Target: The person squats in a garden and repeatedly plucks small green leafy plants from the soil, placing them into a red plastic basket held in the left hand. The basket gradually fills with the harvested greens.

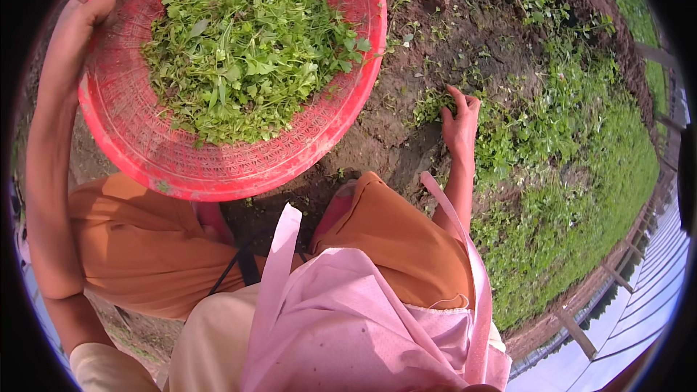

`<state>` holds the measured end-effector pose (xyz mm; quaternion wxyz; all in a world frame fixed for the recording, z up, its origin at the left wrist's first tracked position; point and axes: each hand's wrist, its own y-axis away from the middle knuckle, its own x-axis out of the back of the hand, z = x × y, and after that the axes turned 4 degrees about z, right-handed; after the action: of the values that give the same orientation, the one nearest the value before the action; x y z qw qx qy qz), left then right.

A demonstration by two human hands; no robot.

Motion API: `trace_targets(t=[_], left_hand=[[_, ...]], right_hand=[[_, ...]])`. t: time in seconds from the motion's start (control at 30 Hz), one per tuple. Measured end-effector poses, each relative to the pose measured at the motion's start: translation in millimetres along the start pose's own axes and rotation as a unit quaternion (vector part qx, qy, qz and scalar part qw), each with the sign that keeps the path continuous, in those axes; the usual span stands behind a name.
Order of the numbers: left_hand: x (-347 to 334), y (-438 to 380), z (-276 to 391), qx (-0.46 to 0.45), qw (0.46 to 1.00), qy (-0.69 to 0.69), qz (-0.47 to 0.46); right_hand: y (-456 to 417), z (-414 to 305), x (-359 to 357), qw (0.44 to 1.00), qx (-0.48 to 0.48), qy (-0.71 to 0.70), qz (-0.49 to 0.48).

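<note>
My left hand (90,11) grips the left rim of a round red plastic basket (228,177), thumb over the edge. A heap of loose green leafy herbs (239,60), with lobed leaves and thin stems, lies in the tilted basket. My right hand (462,117) is low over the bed, to the right of the basket. Its thumb and forefinger are beside a small clump of green leaves (430,106). Whether any stem is pinched between them is hard to make out, as the other fingers are partly hidden.
Brown soil (392,136) with scattered leaf bits surrounds the basket. Dense low green plants (561,218) grow on the right, bordered by a furrow (631,71). My knees in orange trousers (392,239) and a pink apron (354,326) are close below. Posts (574,332) stand along the far edge.
</note>
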<state>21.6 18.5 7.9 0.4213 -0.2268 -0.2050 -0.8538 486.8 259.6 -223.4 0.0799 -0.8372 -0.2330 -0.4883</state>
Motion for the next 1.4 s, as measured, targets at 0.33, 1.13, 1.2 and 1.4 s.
trace_targets(t=[0.33, 1.13, 1.2, 1.4], left_hand=[[12.5, -8.4, -16.3, -0.03, 0.999, 0.002, -0.033], [3.9, -4.6, -11.1, -0.023, 0.999, 0.015, -0.015], [9.4, -9.9, -13.4, -0.033, 0.999, 0.001, -0.03], [-8.2, 3.6, -0.4, -0.014, 0.999, 0.052, 0.002]], right_hand=[[-4.7, 23.8, -0.3, 0.999, -0.003, -0.033, 0.001], [-1.1, -20.6, -35.7, 0.997, -0.026, -0.041, 0.053], [-5.3, -10.6, -39.4, 0.998, 0.016, -0.032, 0.05], [-16.2, -0.7, -36.6, 0.788, -0.257, -0.558, -0.039]])
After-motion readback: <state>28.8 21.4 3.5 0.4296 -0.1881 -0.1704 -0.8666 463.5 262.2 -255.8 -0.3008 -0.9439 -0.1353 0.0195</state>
